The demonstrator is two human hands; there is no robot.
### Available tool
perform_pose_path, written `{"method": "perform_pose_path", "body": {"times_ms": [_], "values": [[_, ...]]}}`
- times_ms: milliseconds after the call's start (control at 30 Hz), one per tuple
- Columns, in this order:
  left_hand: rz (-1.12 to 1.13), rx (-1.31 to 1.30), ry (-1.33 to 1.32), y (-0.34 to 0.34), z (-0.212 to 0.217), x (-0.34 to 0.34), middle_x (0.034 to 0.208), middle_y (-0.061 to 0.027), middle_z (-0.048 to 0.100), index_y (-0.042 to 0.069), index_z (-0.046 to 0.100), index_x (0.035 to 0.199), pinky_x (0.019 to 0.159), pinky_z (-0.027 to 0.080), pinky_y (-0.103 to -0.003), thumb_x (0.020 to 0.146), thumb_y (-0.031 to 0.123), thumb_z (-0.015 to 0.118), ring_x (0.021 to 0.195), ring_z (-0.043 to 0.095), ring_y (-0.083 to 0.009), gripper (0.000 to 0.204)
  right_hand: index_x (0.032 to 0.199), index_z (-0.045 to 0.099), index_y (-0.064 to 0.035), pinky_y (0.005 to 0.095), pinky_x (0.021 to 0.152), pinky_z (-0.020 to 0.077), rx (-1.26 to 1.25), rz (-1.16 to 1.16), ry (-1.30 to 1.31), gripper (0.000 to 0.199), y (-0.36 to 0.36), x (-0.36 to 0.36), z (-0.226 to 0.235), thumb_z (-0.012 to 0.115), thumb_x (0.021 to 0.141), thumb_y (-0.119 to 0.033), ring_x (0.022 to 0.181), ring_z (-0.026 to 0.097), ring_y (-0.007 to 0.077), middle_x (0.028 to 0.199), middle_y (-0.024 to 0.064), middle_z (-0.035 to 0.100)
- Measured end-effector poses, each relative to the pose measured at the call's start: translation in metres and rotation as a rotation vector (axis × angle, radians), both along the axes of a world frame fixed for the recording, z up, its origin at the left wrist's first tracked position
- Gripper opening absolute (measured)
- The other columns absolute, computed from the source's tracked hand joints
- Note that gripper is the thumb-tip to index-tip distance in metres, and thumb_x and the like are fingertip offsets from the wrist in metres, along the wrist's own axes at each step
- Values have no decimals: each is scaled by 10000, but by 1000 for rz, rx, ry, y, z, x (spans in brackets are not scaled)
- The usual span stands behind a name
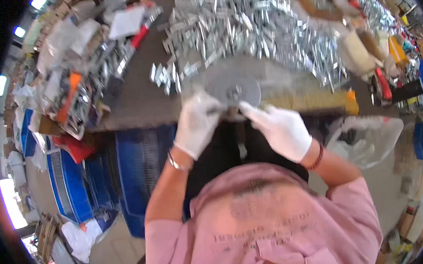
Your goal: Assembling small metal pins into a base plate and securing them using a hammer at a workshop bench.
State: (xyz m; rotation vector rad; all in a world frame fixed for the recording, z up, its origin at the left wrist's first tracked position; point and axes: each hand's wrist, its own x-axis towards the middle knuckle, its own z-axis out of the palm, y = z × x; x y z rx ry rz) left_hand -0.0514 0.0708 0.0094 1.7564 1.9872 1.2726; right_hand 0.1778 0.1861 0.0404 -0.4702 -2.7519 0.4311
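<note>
My left hand (198, 119), in a white glove, is closed at the near table edge. Its fingertips pinch a small dark metal piece (223, 109), too blurred to name. Facing it, my right hand (282, 129), also gloved in white, has its fingers together and pointing at the same spot. What those fingers hold, if anything, cannot be made out. Just beyond both hands lies a round grey disc (247, 88) with a small blurred fitting at its middle. Behind the disc, many loose shiny metal strips (224, 28) cover the table.
An orange-handled tool (72, 90) sits among metal parts at the left. A yellowish bar (307, 103) runs along the near edge to the right. Blue crates (145, 166) stand below the table at the left; a clear plastic bag (369, 143) hangs at the right.
</note>
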Motion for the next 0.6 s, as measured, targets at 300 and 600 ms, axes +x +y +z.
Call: {"method": "perform_pose_path", "body": {"times_ms": [300,600], "values": [[-14,-75,-47,-10,-8,12,883,-138,709,44,805,903,811,561,-414,795,60,841,888,705,-327,115,1347,692,-159,461,835,580,-188,-92,3,388,47,-18,-4,725,965,-215,975,703,378,1026,145,685],[1,-107,-59,-7,-2,2,877,-109,717,70,844,921,804,551,-386,794,82,859,872,702,-286,128,987,662,-82,510,737,616,-137,-126,-121,239,14,-8,-13,703,987,-316,853,747,408,961,162,722]]}}
